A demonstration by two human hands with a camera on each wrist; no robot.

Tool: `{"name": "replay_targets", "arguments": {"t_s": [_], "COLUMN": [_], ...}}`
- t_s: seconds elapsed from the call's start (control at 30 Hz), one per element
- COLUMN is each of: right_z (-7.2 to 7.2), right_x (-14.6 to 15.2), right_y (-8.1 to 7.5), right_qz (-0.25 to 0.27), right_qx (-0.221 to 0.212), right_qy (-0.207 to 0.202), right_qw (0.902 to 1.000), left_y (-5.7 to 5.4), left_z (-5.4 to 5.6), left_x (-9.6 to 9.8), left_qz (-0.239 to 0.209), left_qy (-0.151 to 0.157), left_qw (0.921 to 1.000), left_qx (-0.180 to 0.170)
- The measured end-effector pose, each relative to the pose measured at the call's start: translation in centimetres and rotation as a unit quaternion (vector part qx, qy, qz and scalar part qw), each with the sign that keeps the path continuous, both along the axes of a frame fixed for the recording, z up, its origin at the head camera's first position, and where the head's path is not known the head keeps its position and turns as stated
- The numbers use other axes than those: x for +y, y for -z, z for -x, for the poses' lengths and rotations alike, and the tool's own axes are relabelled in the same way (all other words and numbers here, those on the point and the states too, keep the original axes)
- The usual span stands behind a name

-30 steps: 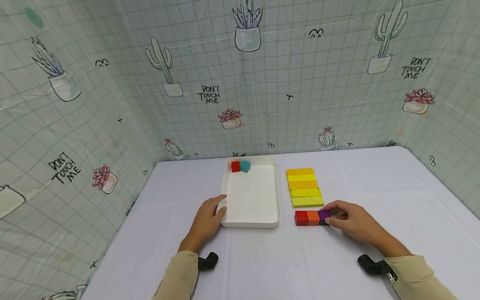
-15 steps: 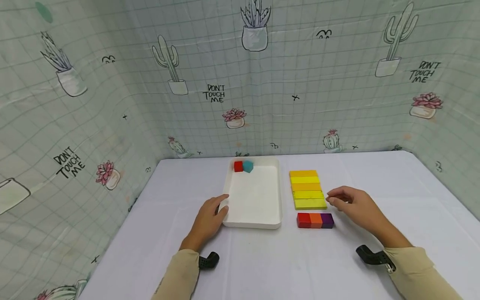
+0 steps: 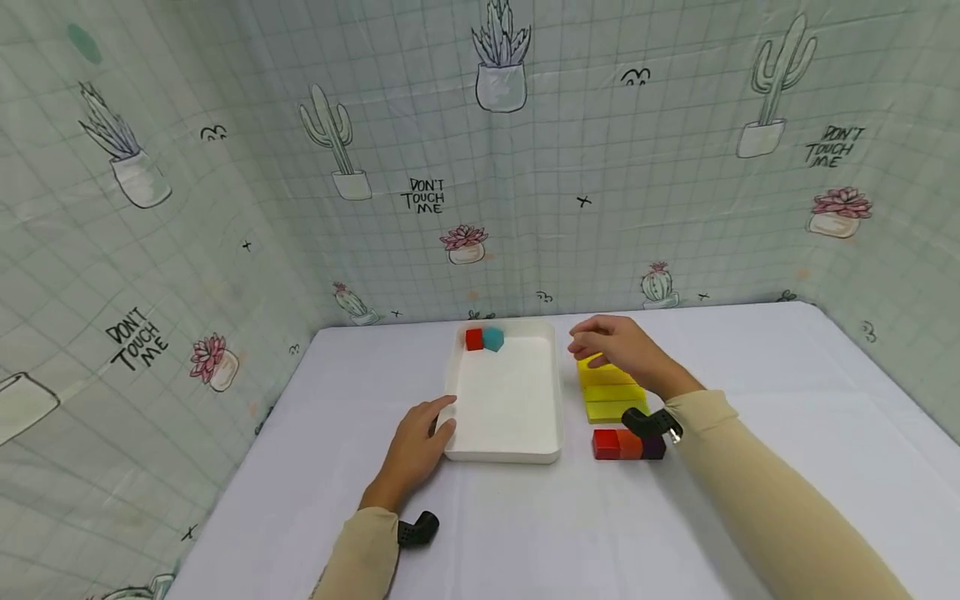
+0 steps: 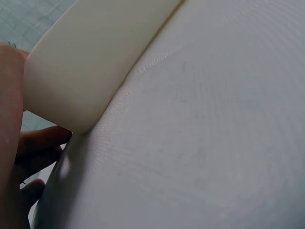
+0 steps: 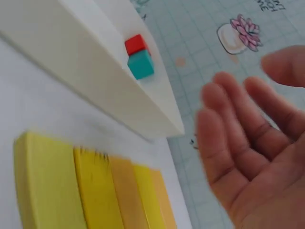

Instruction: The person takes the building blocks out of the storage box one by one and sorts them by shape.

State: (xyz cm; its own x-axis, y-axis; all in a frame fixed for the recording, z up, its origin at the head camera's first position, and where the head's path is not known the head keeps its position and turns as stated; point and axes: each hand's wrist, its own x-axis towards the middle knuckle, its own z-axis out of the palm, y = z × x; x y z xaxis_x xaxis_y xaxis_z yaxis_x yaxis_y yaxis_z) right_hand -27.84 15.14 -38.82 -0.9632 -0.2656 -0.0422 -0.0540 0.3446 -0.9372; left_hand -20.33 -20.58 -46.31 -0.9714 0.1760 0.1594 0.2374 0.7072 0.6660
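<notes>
My left hand (image 3: 414, 442) rests at the near left corner of a white tray (image 3: 504, 457), its thumb and index fingertips at the rim. In the left wrist view, other fingers (image 4: 45, 140) show beyond the corner of the tray. My right hand (image 3: 621, 350) hovers over the far end of a row of flat yellow and orange blocks (image 3: 615, 393), and its relaxed fingers hold nothing. The hand hides part of that row. Inside the tray's far left corner, a red cube (image 3: 474, 339) sits against a teal block (image 3: 492, 338).
Below the yellow row, a red block (image 3: 606, 444), an orange block (image 3: 629, 444) and a purple block (image 3: 654, 447) stand side by side, the purple one partly under the right wrist camera (image 3: 647, 422). A white cloth covers the table (image 3: 480, 533). Patterned curtain (image 3: 525, 150) encloses the back and sides.
My right hand has let go of the purple block, lifted away and moved up and left over the yellow row. The left hand stays at the tray. The head view has shifted slightly.
</notes>
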Motion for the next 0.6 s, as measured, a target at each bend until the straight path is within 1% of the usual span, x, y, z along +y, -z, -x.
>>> {"name": "replay_targets", "arguments": {"t_s": [0.1, 0.17, 0.3, 0.4, 0.47, 0.6], "right_z": [1.5, 2.3, 3.6, 4.3, 4.7, 5.3], "right_x": [-1.8, -2.7, -4.6, -6.0, -6.8, -8.3], "right_y": [0.2, 0.3, 0.9, 1.5, 1.9, 2.0], "right_qz": [0.041, 0.058, 0.058, 0.037, 0.03, 0.017], "right_qx": [-0.007, -0.016, -0.04, -0.051, -0.055, -0.048], "right_qy": [0.017, 0.029, 0.039, 0.024, 0.007, -0.014], "right_qw": [0.999, 0.9978, 0.9968, 0.9977, 0.998, 0.9986], "left_y": [0.1, 0.3, 0.3, 0.4, 0.4, 0.4], "left_z": [0.0, 0.1, 0.2, 0.2, 0.2, 0.2], "left_x": [-0.2, -0.1, -0.2, -0.3, -0.3, -0.3], "left_qz": [0.004, 0.004, 0.004, 0.009, 0.013, 0.014], "left_qy": [0.004, 0.006, 0.008, 0.009, 0.009, 0.007], "left_qw": [1.0, 0.9998, 0.9994, 0.9993, 0.9994, 0.9996], "left_qx": [0.006, 0.016, 0.032, 0.035, 0.03, 0.023]}}
